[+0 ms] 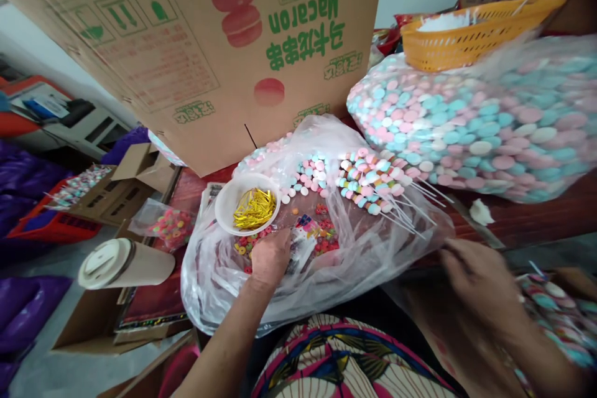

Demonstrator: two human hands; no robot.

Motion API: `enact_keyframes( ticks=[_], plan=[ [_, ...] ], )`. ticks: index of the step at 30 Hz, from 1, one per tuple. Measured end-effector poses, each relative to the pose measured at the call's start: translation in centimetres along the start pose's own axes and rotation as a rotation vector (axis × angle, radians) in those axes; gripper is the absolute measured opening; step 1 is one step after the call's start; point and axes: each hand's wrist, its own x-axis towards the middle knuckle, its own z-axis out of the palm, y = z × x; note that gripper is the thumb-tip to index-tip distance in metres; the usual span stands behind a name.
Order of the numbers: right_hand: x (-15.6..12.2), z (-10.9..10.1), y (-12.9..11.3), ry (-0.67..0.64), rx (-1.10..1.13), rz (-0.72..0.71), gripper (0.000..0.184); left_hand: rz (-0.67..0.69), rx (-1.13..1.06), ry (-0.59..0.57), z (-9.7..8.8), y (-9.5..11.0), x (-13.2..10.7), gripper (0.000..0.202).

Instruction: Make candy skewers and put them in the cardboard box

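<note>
At the far left a cup with a lid (125,263) lies on its side. Next to it is a small bag of ring candies (170,224). Behind them stands a big cardboard box (209,43).

A white bowl (233,196) full of gold ties (255,208) sits inside the clear bag (326,286), which is spread open on the bench (536,217). Just below the bowl, the left hand (270,255) reaches into the bag. It rests on the loose ring candies (324,237) with its fingers bent down. I cannot tell if it has picked one up.

A bit to the right lie the candy sticks (373,183). They are already full of pink, blue and white candies, so that part looks done. But there are only a few of them, and lots of loose candy is left.

The right hand (476,273) is at the right edge of the clear bag, touching the plastic. It is blurry, so I cannot tell if it is pinching the bag or is open.

Behind it sits a huge bag of round candies (489,118), still stuffed full, with an orange basket (466,31) on top.
</note>
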Motion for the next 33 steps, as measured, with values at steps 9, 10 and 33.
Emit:
enact_keyframes(
  ticks=[9,10,33],
  plan=[
    [7.9,11.8,-13.9,-0.566,0.536,-0.279,0.015,0.238,-0.42,0.252,-0.5,-2.3,-1.2,0.024],
    [7.9,11.8,-14.2,-0.584,0.574,-0.246,0.01,0.245,-0.498,0.242,-0.7,-2.1,-1.1,0.022],
    [5.9,8.3,-10.4,-0.473,0.711,0.123,0.04,0.293,-0.827,-0.09,-1.4,3.3,-0.8,0.022]
  ],
)
